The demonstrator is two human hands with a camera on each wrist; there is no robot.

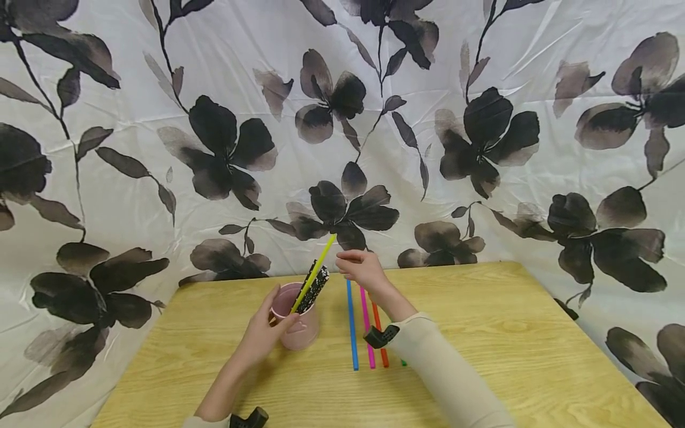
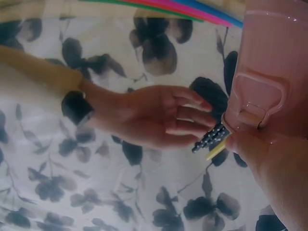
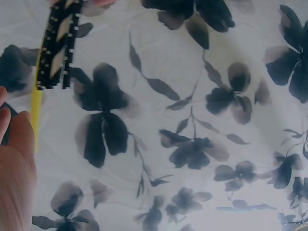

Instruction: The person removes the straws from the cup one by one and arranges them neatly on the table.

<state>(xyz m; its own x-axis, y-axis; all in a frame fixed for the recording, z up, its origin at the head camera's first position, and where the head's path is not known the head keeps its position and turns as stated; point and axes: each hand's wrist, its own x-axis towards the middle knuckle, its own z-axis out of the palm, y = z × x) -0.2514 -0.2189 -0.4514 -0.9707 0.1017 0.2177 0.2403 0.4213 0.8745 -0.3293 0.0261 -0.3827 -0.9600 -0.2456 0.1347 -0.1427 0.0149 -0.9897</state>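
Note:
My left hand point(image 1: 259, 333) grips a pink cup point(image 1: 301, 334), its thumb at the rim and its fingers on the far side. Out of the cup leans a yellow straw point(image 1: 323, 260), beside a black-and-white patterned bundle point(image 1: 317, 290) whose kind I cannot tell. Just right of the straw hovers my right hand point(image 1: 366, 272), fingers loosely extended and holding nothing. The left wrist view shows that hand's palm point(image 2: 154, 115) apart from the cup. In the right wrist view, the yellow straw point(image 3: 35, 120) passes close to the fingers without a visible grip.
On the wooden table point(image 1: 481, 321), under and beside my right forearm, lie a blue stick point(image 1: 351, 327), a magenta one point(image 1: 366, 315), a red one point(image 1: 384, 356) and a green one point(image 1: 404, 362), the last mostly hidden. A floral cloth point(image 1: 407, 178) hangs behind the table.

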